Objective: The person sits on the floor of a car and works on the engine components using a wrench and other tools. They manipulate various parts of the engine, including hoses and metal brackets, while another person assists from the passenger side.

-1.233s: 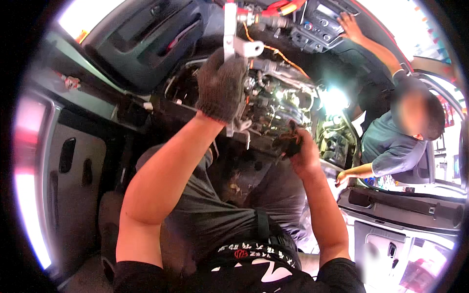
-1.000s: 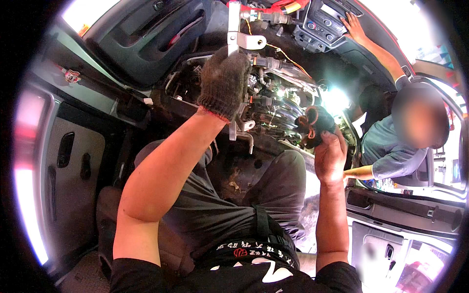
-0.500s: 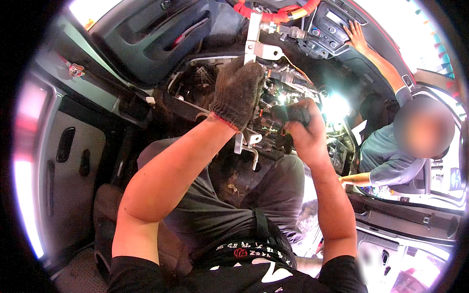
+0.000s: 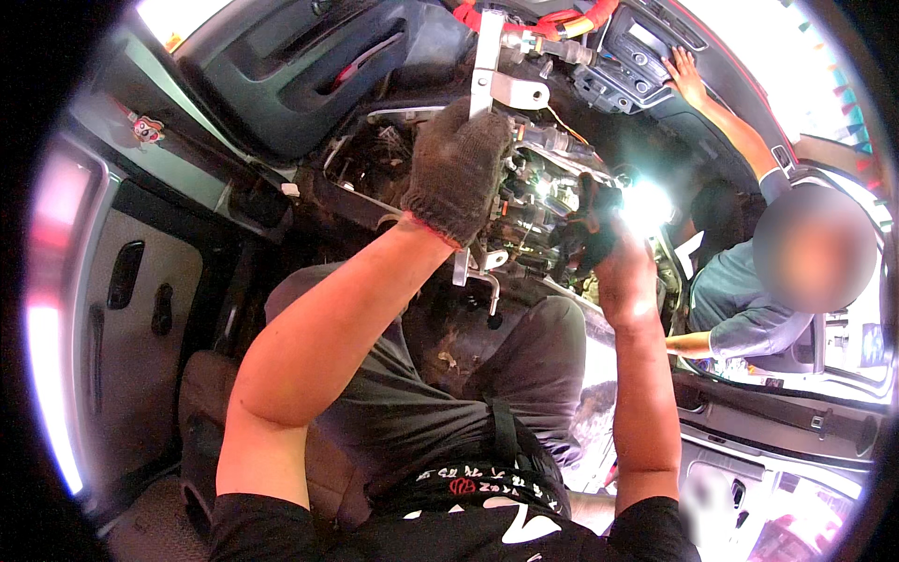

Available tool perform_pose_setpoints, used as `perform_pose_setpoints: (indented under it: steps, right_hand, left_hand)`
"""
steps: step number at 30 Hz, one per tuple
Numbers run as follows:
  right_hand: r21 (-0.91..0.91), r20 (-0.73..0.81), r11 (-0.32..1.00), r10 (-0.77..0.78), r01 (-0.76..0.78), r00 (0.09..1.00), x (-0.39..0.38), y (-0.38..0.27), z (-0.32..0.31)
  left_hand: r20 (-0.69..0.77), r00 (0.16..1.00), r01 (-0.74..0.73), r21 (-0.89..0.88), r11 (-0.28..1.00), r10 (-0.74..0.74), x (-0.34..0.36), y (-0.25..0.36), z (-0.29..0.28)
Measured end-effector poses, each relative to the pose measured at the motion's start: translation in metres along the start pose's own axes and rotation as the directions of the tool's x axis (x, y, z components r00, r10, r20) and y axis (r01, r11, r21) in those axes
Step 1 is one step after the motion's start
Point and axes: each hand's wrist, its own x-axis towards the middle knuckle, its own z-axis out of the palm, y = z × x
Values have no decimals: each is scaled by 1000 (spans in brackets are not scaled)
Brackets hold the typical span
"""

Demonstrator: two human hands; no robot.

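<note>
My left hand (image 4: 451, 170), in a dark knit glove, is closed round a long silver metal bar (image 4: 483, 61) with side brackets; a bent rod sticks out at its lower end. The bar lies over an open engine (image 4: 552, 178) full of hoses, connectors and metal parts. My bare right hand (image 4: 623, 262) holds a crumpled dark item with orange-brown edging (image 4: 585, 225), probably a glove, over the engine's right part, just below a bright work light (image 4: 646, 208). Its fingertips are hidden in glare and shadow. Red sleeved cables (image 4: 543, 23) run by the bar's upper end.
A person (image 4: 754, 286) at the right rests one hand (image 4: 685, 77) on a dash control panel (image 4: 632, 70) and holds the other arm low beside my right arm. A door (image 4: 281, 75) stands at upper left, another panel (image 4: 150, 281) at left. My knees are below the engine.
My left hand and the bar have shifted right since the earliest frame. My right hand moved up and right, dipped left, then moved right again with the dark item.
</note>
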Motion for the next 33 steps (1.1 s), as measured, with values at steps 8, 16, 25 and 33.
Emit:
perform_pose_setpoints:
  steps: [8, 16, 25, 33]
  right_hand:
    - [-685, 477, 359, -438, 634, 762, -8, -5, 8]
    - [-727, 488, 263, -452, 635, 746, 12, 9, 22]
    - [-121, 40, 927, 362, -356, 931, 25, 23, 20]
    - [-276, 117, 960, 74, -39, 990, 18, 24, 16]
  left_hand:
    - [27, 968, -246, 307, 920, 250, 3, -6, -4]
    - [2, 1000, -2, 202, 979, 2, 2, -13, -3]
    - [106, 976, -201, 99, 975, 191, -1, -13, 10]
    - [147, 954, -299, 468, 832, 260, 4, -6, 3]
